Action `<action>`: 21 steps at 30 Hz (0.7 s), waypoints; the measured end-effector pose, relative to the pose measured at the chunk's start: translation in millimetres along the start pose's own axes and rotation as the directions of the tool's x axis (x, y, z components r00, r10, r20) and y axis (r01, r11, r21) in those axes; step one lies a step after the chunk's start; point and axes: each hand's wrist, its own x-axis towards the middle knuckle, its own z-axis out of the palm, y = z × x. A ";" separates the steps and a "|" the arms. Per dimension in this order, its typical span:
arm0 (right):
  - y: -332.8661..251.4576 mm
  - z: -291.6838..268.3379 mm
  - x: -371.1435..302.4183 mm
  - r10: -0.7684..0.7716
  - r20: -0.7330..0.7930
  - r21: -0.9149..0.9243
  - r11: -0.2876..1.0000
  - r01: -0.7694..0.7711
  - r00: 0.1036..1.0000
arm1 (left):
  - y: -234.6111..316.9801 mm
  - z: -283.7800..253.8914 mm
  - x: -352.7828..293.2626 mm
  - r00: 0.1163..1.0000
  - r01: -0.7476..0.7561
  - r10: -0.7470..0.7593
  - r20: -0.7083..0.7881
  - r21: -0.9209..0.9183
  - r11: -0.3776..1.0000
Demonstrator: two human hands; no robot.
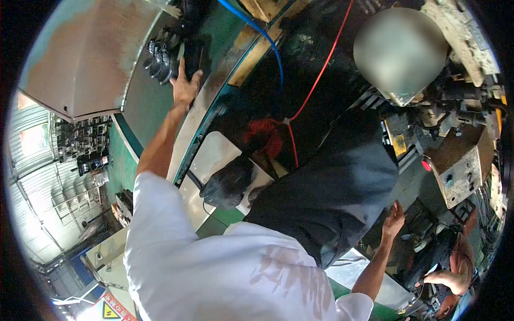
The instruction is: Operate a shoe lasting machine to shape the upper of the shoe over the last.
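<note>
My left hand [186, 88] reaches over the green surface [144, 99] at the upper left, index finger stretched out and thumb spread. Right beside its fingertips are a dark block-like piece [194, 56] and several shiny dark metal parts [159, 63]; whether the fingers touch the block I cannot tell. On the other side, my right hand [395, 219] hangs low near a worn metal control box [460, 174] with a red button [426, 165]. Its fingers are loosely bent and a little apart, with nothing visible in them.
A red cord [320, 83], a coiled red hose [265, 140] and a blue hose [259, 31] cross the dark area ahead. A black bag-like bundle [229, 183] rests by a white panel [214, 151]. At lower right another person's hand [448, 280] shows. A rusty cabinet [85, 53] stands left.
</note>
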 end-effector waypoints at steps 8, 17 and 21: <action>-21.6 0.3 -4.8 -0.004 0.049 -0.065 0.998 0.007 0.999 | -90.1 19.3 60.6 0.995 0.053 -0.093 0.030 0.635 0.770; -11.6 1.5 11.4 -0.054 0.167 -0.145 0.986 0.079 0.985 | -174.4 -11.1 135.8 0.988 0.096 -0.150 0.026 0.660 0.746; -2.5 -24.1 -38.6 0.138 0.149 -0.205 0.973 -0.105 0.979 | -158.9 45.0 164.5 0.975 0.007 -0.153 0.160 0.670 0.743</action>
